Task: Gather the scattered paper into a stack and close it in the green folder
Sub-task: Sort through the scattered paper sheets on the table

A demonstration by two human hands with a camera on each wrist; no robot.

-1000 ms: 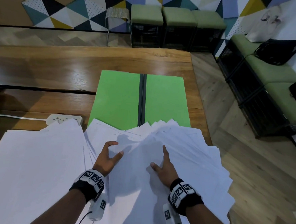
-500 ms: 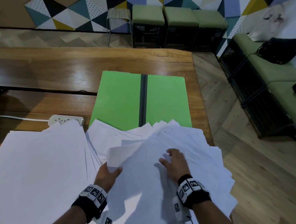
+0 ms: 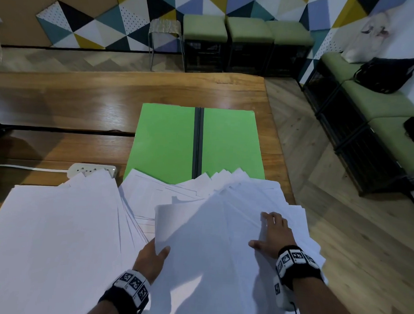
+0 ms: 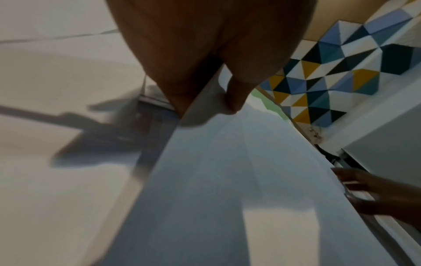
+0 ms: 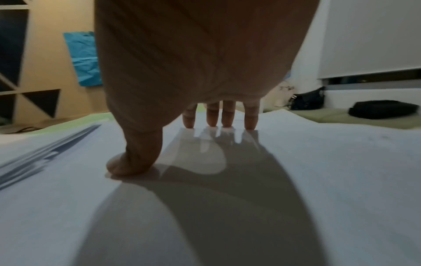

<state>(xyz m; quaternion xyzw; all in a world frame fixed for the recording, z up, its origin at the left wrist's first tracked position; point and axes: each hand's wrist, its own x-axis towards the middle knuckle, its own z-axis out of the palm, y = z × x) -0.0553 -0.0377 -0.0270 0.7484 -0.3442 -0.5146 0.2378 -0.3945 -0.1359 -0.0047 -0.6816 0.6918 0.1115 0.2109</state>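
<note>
Wooden table (image 3: 60, 106): fanned paper (image 3: 209, 229) overlaps green folder (image 3: 163, 140), power strip (image 3: 92, 169)

One green folder (image 3: 194, 141), two hands (image 3: 150, 259), one power strip (image 3: 92, 169), three stools (image 3: 247, 29), approx. dozens of sheets (image 3: 53, 232).

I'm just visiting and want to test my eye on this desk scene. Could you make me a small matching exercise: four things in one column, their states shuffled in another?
Things:
1. green folder
2. left hand
3. right hand
4. power strip

States:
A. pressed flat on the paper
B. lying open on the table
C. partly hidden under sheets
D. pinching a sheet's edge

Pairs: 1-B, 2-D, 3-A, 4-C
</note>
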